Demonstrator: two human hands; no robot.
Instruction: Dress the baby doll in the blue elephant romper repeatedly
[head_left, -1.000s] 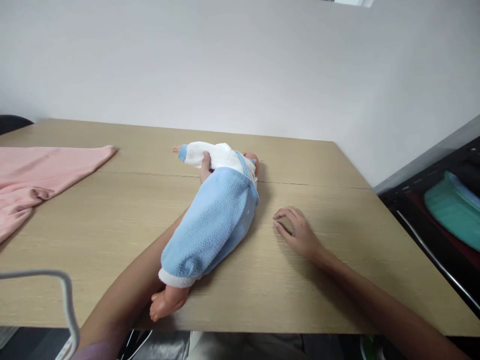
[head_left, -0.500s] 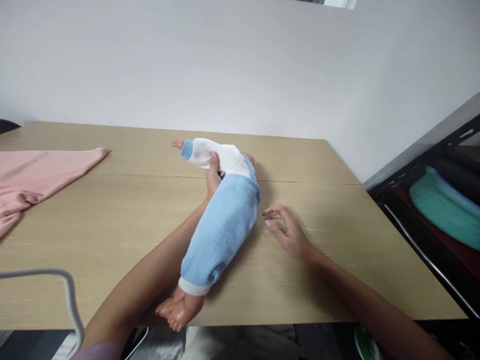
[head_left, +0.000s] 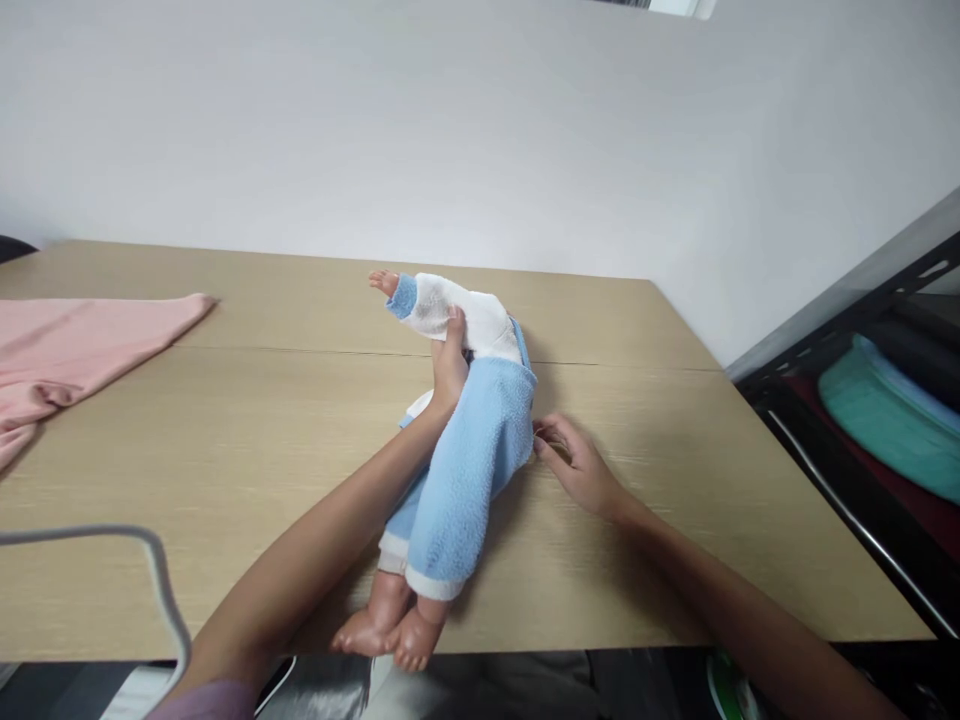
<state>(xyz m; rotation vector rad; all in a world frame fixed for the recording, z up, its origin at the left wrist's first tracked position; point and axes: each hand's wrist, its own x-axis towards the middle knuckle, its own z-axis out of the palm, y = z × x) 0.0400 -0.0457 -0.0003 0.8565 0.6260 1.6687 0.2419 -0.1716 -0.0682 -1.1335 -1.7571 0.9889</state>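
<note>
A baby doll (head_left: 420,635) in a white top with blue cuffs (head_left: 487,325) and fuzzy blue trousers (head_left: 457,480) is held tilted on its side above the table. My left hand (head_left: 451,365) is closed around its upper body, thumb over the white top at the doll's arm. Both bare doll feet hang toward me near the table's front edge; its head is out of sight. At the seat of the trousers is my right hand (head_left: 577,465), fingers curled and thumb drawn in, the fingertips appearing to pinch the fabric there.
Pink cloth (head_left: 97,350) lies on the left of the wooden table (head_left: 300,400). A grey cable (head_left: 161,570) loops at the lower left. Right of the table stands a black rack (head_left: 840,500) with teal cloth (head_left: 889,420) on it. A white wall rises behind.
My left hand has shifted the doll slightly right and turned it, so both legs now show. My right hand has closed its fingers at the seat of the trousers.
</note>
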